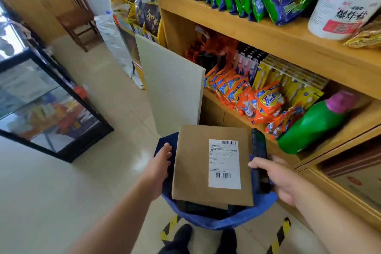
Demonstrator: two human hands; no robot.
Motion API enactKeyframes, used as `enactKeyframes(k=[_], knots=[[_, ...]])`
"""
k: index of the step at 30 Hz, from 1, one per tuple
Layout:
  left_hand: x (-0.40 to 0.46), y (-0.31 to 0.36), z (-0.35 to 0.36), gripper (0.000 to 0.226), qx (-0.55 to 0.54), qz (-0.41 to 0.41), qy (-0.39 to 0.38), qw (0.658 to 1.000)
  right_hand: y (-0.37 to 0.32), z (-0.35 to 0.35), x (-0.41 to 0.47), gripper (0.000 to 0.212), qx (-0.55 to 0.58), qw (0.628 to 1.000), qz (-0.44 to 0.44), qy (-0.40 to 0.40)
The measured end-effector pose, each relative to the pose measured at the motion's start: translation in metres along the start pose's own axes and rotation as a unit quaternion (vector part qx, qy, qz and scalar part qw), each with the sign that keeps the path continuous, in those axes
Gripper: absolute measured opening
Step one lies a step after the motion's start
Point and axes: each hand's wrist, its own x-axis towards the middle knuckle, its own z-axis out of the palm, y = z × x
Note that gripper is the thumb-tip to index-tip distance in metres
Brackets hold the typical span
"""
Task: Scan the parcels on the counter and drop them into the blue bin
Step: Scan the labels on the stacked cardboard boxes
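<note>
One brown parcel (212, 166), one blue bin (261, 205), one black scanner (260, 163), one green bottle (311, 126), two hands

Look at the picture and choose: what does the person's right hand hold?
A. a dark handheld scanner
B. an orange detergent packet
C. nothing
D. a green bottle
A: the right hand has its fingers curled round a dark handheld scanner, beside the cardboard parcel that lies over the blue bin; the green bottle lies untouched on the shelf.

Bright daylight, blurred and warped edges
</note>
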Motion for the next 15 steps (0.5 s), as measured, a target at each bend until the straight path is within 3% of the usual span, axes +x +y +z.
enactKeyframes(k=[15], knots=[[0.036, 0.036, -0.03, 0.051, 0.005, 0.024, -0.078, 0.997, -0.009, 0.06, -0.019, 0.026, -0.028, 0.999, 0.003, 0.039]])
